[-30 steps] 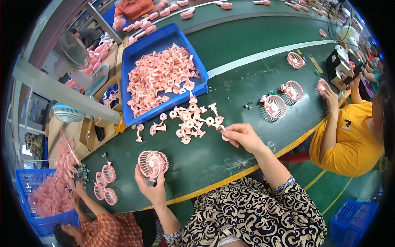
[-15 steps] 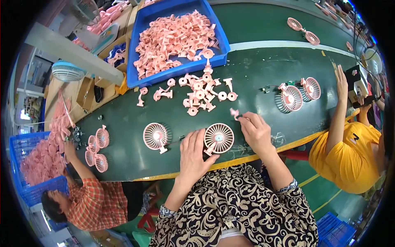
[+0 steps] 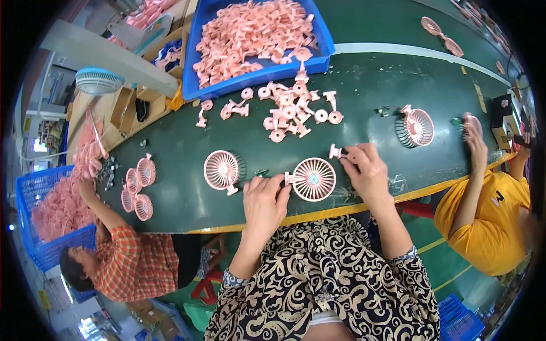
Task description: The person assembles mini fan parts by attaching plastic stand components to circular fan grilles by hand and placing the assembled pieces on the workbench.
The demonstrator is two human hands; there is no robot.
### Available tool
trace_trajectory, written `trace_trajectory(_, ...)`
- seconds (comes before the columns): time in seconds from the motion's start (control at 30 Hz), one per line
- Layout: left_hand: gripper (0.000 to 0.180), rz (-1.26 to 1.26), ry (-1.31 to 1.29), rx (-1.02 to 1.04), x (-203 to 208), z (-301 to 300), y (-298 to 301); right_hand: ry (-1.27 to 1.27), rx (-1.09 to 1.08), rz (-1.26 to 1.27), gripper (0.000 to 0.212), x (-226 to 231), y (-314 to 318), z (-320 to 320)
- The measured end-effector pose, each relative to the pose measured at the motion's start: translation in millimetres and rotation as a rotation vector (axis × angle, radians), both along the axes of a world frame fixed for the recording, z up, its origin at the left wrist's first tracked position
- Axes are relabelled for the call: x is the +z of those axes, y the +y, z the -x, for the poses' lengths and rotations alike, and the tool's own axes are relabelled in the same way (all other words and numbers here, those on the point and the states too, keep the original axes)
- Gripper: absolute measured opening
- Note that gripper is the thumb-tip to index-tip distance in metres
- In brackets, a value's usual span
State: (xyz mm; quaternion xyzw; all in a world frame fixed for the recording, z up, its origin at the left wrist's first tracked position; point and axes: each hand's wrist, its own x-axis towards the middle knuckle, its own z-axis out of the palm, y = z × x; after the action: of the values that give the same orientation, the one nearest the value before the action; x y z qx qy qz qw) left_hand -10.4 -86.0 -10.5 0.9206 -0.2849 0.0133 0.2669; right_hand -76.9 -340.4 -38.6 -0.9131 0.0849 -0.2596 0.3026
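Just above the table's near edge, a round pink fan grille point(image 3: 315, 181) with radiating ribs and a bluish centre faces up. My left hand point(image 3: 263, 202) pinches the small stem on its left side between thumb and fingers. To the upper right, my right hand point(image 3: 367, 173) grips a small pink bracket point(image 3: 335, 152) by one end; the fingers cover part of it. A dark green piece with wire point(image 3: 261, 173) lies beyond my left knuckles. Another pink fan grille point(image 3: 222, 170) rests left of my left hand. A loose pile of pink brackets point(image 3: 290, 108) lies farther back.
A blue tray point(image 3: 259, 78) heaped with pink brackets stands at the back. More grilles point(image 3: 420, 127) lie right and left. A co-worker in yellow point(image 3: 483, 219) sits at right, reaching to a grille; another in a checked shirt point(image 3: 131, 264) works at left beside a blue crate point(image 3: 45, 253).
The grille in my left hand has turned so its stem points left. My right hand has brought the bracket closer to the grille's rim. At right, the co-worker has drawn one grille away.
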Motion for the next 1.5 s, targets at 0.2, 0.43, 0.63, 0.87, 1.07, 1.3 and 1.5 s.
trace_trajectory(0.2, 0.01, 0.083, 0.072, 0.029, -0.1, -0.4, -1.5, 0.14, -0.035, -0.019, 0.029, 6.9, -11.6, 5.2)
trace_trajectory(0.43, 0.011, 0.194, 0.155, 0.087, -7.5, 1.6, -0.6, 0.14, -0.011, -0.012, 0.031, 27.1, 12.8, -1.2)
trace_trajectory(0.63, 0.008, 0.256, 0.187, 0.102, -13.2, 0.5, -2.3, 0.043, 0.254, -0.046, 0.025, 24.9, 54.4, -0.1)
trace_trajectory(0.87, 0.011, 0.213, 0.256, 0.092, -12.8, -0.6, 2.2, 0.154, 0.261, 0.151, 0.022, 15.6, 62.2, -2.0)
trace_trajectory(1.07, 0.024, 0.231, 0.259, 0.048, -5.5, -5.2, -4.3, 0.292, 0.252, 0.282, 0.015, 14.2, 64.7, -5.5)
trace_trajectory(1.3, 0.046, 0.217, 0.204, 0.058, -20.7, -2.6, -24.1, 0.292, 0.238, 0.274, 0.015, 15.9, 65.3, -6.9)
trace_trajectory(1.5, 0.042, 0.224, 0.209, 0.041, -22.0, -3.5, -24.0, 0.253, 0.277, 0.083, 0.031, 29.5, 62.2, -3.6)
